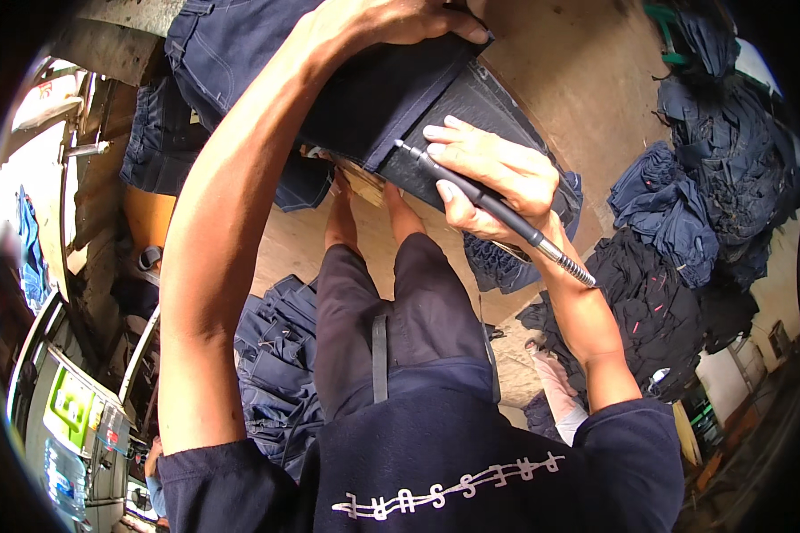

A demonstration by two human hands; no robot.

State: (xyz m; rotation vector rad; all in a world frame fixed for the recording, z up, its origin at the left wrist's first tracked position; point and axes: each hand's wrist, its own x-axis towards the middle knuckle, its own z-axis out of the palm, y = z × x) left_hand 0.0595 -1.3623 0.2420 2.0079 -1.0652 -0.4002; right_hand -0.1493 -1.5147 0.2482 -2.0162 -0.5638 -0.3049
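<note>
A slim black rotary-tool handpiece with a metal spring at its rear end is in my right hand. My thumb and fingers close around it, and its narrow tip points up and left, near the hem of a dark navy denim garment. That garment lies over a black flat board, part of which shows beyond the hem. At the top edge, my left hand is closed on the garment's far corner with the thumb on top; its other fingers are partly hidden.
More navy denim drapes at the upper left. A heap of dark clothes and blue garments lies on the right. Another denim pile sits left of my legs. A green-labelled container stands at the far lower left.
</note>
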